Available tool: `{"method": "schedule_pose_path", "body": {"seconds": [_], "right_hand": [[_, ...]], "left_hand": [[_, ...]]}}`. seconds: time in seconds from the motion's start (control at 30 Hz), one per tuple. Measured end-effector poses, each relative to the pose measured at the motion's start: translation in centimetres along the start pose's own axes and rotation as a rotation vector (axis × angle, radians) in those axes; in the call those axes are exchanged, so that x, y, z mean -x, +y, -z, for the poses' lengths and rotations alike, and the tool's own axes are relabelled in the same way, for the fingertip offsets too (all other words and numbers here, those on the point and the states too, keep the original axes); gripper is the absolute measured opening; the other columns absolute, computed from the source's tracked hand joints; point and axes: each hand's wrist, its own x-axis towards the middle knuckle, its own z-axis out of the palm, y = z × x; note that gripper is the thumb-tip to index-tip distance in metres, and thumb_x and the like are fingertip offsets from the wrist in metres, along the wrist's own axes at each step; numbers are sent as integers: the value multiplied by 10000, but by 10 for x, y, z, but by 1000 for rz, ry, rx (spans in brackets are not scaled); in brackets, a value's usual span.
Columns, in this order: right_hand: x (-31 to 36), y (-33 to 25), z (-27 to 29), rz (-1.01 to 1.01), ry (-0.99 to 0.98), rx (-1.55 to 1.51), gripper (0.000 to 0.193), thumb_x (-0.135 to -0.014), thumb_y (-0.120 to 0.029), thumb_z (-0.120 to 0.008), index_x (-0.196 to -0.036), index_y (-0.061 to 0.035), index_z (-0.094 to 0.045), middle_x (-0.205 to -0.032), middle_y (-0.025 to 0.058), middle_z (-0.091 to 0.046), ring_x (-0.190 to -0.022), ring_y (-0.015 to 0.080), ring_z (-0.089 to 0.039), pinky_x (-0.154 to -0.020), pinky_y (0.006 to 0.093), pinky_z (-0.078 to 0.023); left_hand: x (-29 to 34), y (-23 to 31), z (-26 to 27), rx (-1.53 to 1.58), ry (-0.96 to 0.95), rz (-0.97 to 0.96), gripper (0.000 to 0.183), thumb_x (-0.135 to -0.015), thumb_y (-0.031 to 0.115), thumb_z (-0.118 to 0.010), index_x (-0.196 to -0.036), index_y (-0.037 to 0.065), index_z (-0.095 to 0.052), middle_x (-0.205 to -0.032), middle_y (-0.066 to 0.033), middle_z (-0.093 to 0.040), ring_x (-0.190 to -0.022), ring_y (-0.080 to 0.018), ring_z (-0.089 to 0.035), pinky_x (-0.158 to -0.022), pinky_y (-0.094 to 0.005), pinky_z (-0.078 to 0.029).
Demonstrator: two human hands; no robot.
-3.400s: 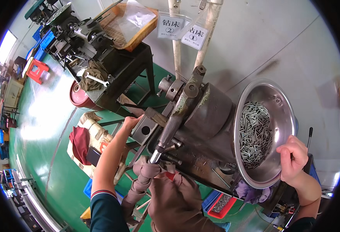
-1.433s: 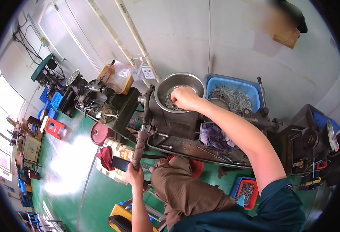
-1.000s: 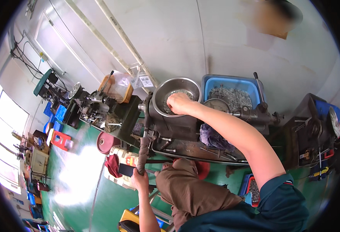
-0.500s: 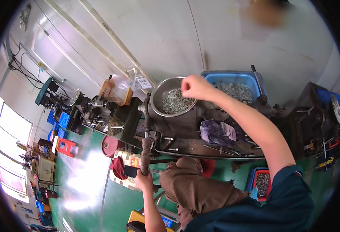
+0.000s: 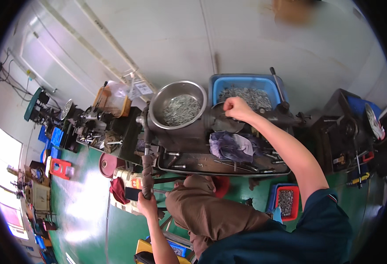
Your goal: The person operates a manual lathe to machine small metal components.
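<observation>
1. two bare hands show in my head view, and i read both of them from afar.
2. my right hand (image 5: 239, 108) is over the dark round part (image 5: 230, 126) of the machine (image 5: 180, 141), to the right of the steel bowl (image 5: 157, 108) and in front of the blue tub (image 5: 242, 81). its fingers curl inward, thumb and fingertips drawn close together. something thin may show at the tips, but it is too small for me to tell whether i have a pin there, or whether the hand touches the round part.
3. my left hand (image 5: 147, 206) is closed around the lower end of the wrapped handle (image 5: 147, 174), with the fingers folded over it.
4. loose metal pins (image 5: 181, 111) lie heaped in the steel bowl, which sits on top of the machine. grey metal pieces (image 5: 251, 96) fill much of the blue tub, just beside the bowl.
5. a purple rag (image 5: 229, 146) lies bunched below my right hand, by the metal tray (image 5: 198, 166), where rods and tools lie.
6. a red bin (image 5: 296, 204) of small metal parts stands on the green floor (image 5: 87, 207), and a dark flat device (image 5: 132, 193) is just left of my left hand, near a dark red cloth (image 5: 117, 190).
</observation>
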Motion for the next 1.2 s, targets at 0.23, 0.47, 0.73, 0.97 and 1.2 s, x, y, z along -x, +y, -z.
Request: {"method": "schedule_pose_path", "body": {"seconds": [0.23,0.47,0.73,0.97,1.2], "right_hand": [[-14,15,-17,-4,-2,81,200,-525,-129,-613,-710,-56,-588,-716,74,-600,-704,220,-580,-634,309,-449],[-11,14,-24,-35,-77,113,179,-537,-119,-599,-710,-72,-598,-715,66,-603,-707,215,-579,-634,312,-443],[-13,20,-25,-22,-96,83,175,-542,-113,-599,-713,-74,-611,-691,52,-607,-666,193,-582,-612,298,-442],[-14,17,-26,-15,-132,62,169,-553,-106,-620,-718,-67,-612,-686,49,-607,-654,182,-581,-604,289,-441],[-18,25,-28,-38,-133,-4,177,-548,-84,-635,-718,-53,-601,-688,52,-602,-658,178,-578,-602,287,-438]], "left_hand": [[0,0,-5,5,20,-32,290,-632,208,-617,-815,4,-521,-682,-216,-556,-676,-407,-527,-596,-464,-402],[2,6,3,34,-27,-14,287,-635,216,-612,-809,4,-526,-675,-211,-553,-676,-405,-527,-589,-457,-400],[0,6,3,31,-52,30,277,-640,233,-607,-772,8,-512,-675,-212,-551,-682,-409,-526,-588,-459,-400],[1,3,1,15,-41,18,268,-644,229,-605,-772,13,-514,-681,-212,-552,-687,-408,-527,-589,-458,-403],[3,12,6,9,-24,14,266,-647,233,-605,-774,15,-520,-670,-214,-552,-675,-403,-531,-582,-459,-403]]}}
